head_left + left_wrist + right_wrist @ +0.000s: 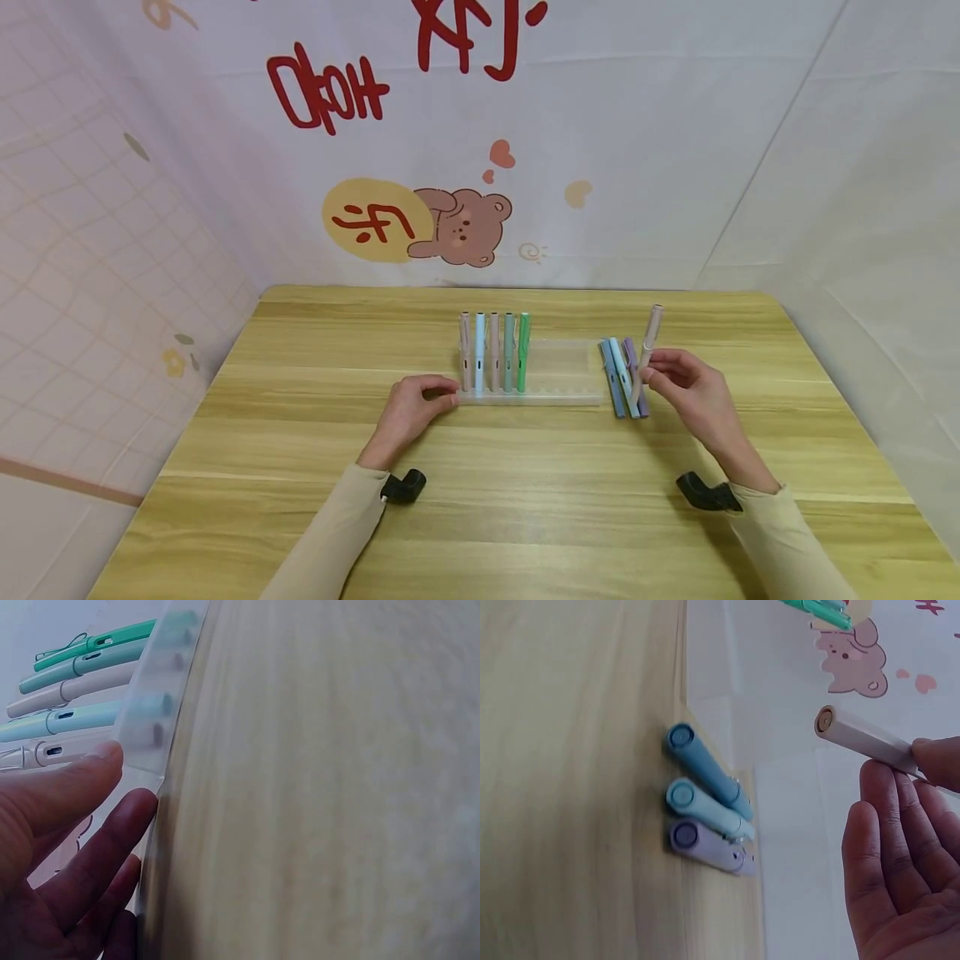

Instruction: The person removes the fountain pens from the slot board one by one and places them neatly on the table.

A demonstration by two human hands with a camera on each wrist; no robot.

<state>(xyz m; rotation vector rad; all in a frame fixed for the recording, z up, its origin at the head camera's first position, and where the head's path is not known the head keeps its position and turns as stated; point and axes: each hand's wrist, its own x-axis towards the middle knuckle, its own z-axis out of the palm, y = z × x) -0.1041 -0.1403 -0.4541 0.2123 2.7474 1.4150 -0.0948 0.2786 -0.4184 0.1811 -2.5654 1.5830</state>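
Note:
A clear pen rack [558, 398] holds several upright pens at its left part, among them a green pen [523, 354] and a light blue pen [480, 354]. My left hand [408, 417] touches the rack's left end with thumb and fingertips, beside the pale pen [82, 746]. My right hand [693, 396] pinches a pale pinkish pen [652, 329] between thumb and fingers, tilted above the table. Below it lie a dark blue pen [705, 769], a light blue pen [705, 810] and a purple pen [705, 846], side by side just right of the rack.
The wooden table [480, 517] ends at a white printed cloth [637, 125] behind it, with a bear drawing [465, 229]. A black wrist mount [405, 486] sits at my left sleeve and another [705, 492] at my right sleeve.

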